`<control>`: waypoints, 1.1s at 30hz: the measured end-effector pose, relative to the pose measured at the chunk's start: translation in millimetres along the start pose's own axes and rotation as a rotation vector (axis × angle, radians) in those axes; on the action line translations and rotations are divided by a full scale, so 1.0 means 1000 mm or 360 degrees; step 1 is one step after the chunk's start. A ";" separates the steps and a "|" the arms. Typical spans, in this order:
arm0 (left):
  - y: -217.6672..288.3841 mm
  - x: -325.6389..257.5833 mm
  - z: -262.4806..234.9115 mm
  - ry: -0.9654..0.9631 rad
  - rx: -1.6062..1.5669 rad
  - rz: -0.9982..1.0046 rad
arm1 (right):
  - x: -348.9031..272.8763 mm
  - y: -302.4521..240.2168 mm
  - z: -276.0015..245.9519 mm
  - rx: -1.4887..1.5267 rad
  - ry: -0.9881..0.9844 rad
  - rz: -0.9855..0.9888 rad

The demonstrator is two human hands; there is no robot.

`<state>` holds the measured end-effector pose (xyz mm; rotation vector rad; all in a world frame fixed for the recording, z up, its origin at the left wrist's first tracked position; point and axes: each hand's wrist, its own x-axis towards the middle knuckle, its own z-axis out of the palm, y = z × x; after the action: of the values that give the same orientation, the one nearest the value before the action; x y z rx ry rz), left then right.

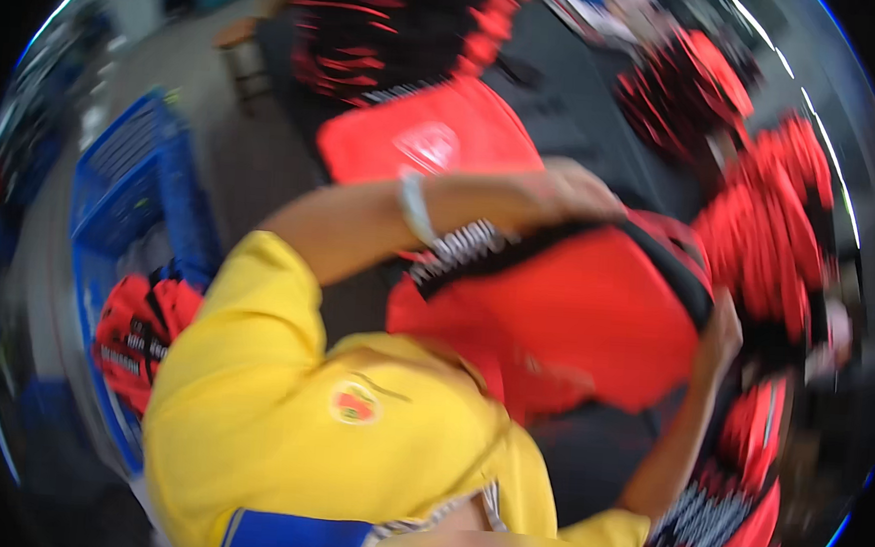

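A red fabric piece (585, 323) with a black band carrying white lettering is stretched between my two hands in front of my chest. My left hand (581, 194) reaches across from the left and closes on its upper edge at the black band; motion smears the fingers. At the right corner, my right hand (720, 333) grips the edge beside the black trim. Another red piece (437, 123) with a pale emblem lies flat on the dark table (568, 106), just beyond my left forearm. The whole piece is blurred, so its exact kind is unclear.
A stack of red and black fabric pieces (393, 25) stands at the far side. More red bundles (761, 223) line the right. On the left is a blue plastic crate (127, 189), with red and black pieces (138, 340) at its near end. A wooden stool (239, 46) stands behind.
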<state>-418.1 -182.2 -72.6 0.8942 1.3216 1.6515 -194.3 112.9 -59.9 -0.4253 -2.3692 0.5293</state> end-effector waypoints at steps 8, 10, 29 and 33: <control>-0.009 0.016 -0.008 -0.0386 -0.0216 -0.0288 | -0.025 0.017 0.021 0.0200 -0.0227 0.0117; -0.019 0.016 -0.007 -0.0310 -0.0307 -0.0260 | -0.030 0.020 0.028 0.0247 -0.0262 0.0180; -0.056 0.019 -0.062 -0.0281 0.1915 0.1069 | -0.116 0.066 0.027 0.0262 -0.0291 0.0464; -0.043 0.023 -0.088 -0.0230 0.1387 0.0336 | -0.117 0.041 0.005 0.0596 -0.0584 0.0520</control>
<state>-499.4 -191.5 -131.6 1.6622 1.9202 1.0840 -105.9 96.9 -145.3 -0.5837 -2.4714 1.2722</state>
